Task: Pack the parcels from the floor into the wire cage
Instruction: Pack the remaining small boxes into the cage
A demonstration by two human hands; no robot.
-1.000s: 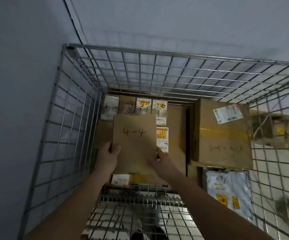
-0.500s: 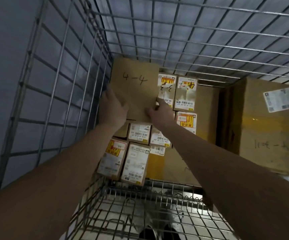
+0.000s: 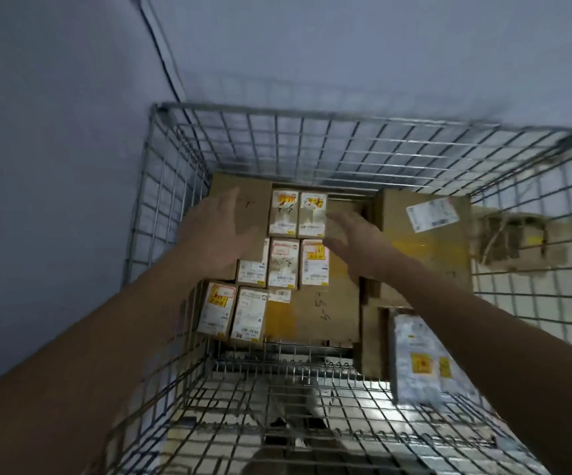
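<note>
Left hand (image 3: 217, 231) hovers with fingers spread wide and straight, holding nothing, over the brown box (image 3: 243, 204) in the far-left corner of the cage (image 3: 312, 132) — probably placed there to fill the gap against the mesh. Right of that box, small labelled parcels (image 3: 282, 265) sit edge to edge in rows. Right hand (image 3: 354, 240), blurred, also looks loose and empty, beside the big carton (image 3: 425, 255) — which takes the cage's right side.

Both hands inside cage (image 3: 174, 186), holding nothing. Left hand (image 3: 216, 234) flat, fingers straight, over brown box (image 3: 246, 200) in far-left corner. Right hand (image 3: 356, 241) relaxed over labelled small boxes (image 3: 282, 264). Big box (image 3: 425, 255) right, grey bag (image 3: 418, 358) nearer.
</note>
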